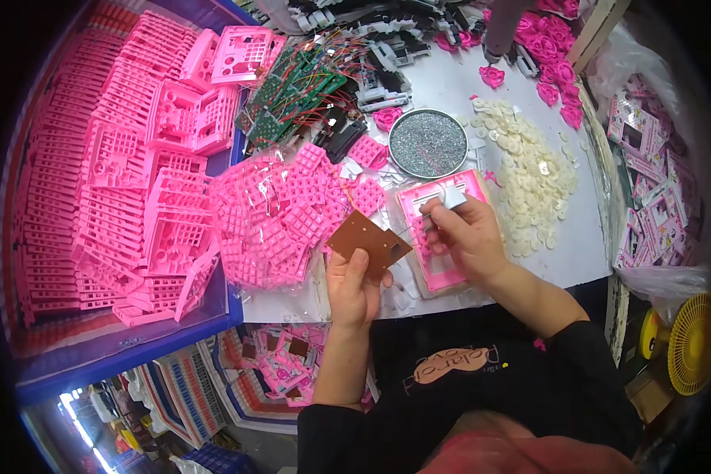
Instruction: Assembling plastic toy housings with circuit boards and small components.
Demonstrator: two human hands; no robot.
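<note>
My left hand (351,291) grips a brown circuit board (363,239) by its near edge, thumb on top. The board is tilted and held above the white table (292,306). My right hand (475,241) pinches a small pale grey-white piece (453,197) between thumb and fingers. Beneath that hand lies a pink plastic casing (444,281) with cut-out openings, partly hidden by the hand. A thin wire seems to run near the board's right corner, but its ends cannot be made out.
Stacked pink casings (118,150) fill a blue-edged bin at left. Beside me are bagged pink keypads (265,225), green circuit boards (292,99), a round tin of screws (428,144), white discs (533,174) and pink rose-shaped parts (545,39). A yellow fan (691,345) stands at right.
</note>
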